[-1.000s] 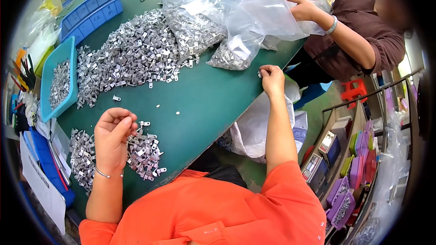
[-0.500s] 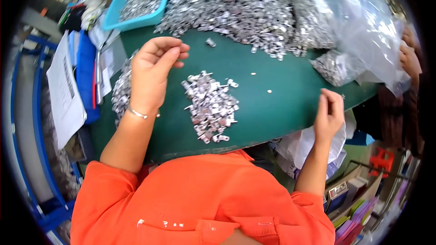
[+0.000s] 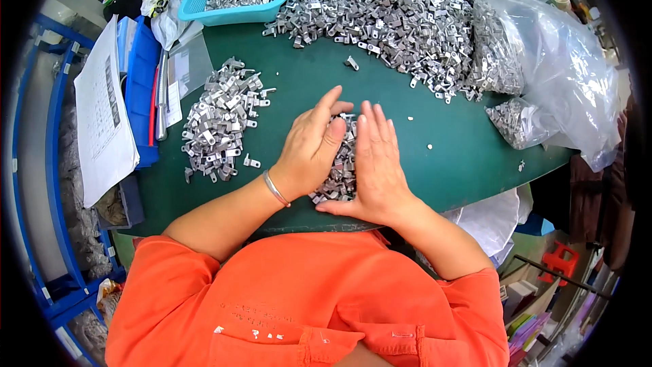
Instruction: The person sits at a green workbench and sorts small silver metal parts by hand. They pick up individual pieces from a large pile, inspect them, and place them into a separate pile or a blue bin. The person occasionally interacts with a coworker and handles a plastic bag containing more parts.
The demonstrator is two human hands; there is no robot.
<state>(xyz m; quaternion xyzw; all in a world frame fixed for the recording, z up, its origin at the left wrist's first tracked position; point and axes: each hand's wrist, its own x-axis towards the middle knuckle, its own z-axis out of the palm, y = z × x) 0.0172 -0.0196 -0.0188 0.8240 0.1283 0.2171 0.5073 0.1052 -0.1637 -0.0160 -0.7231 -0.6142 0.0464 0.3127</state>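
Note:
My left hand [image 3: 313, 146] and my right hand [image 3: 377, 163] stand on edge on the green table [image 3: 448, 163], palms facing each other. Between them they press a small heap of little silver metal brackets [image 3: 341, 160], touching it on both sides; neither hand grips a piece. A second small heap of the same brackets [image 3: 221, 122] lies to the left of my left hand. A metal bangle sits on my left wrist. One loose bracket [image 3: 351, 63] lies farther back.
A large pile of brackets [image 3: 380, 17] spreads across the back of the table. A light blue tray [image 3: 204, 10] holds more at back left. Clear plastic bags with brackets [image 3: 543, 75] lie at right. Papers [image 3: 102, 115] and blue bins [image 3: 139, 75] stand left.
My right hand came in from the table's right edge to the heap. My left hand dropped from the left heap to the middle one. The two now squeeze it together.

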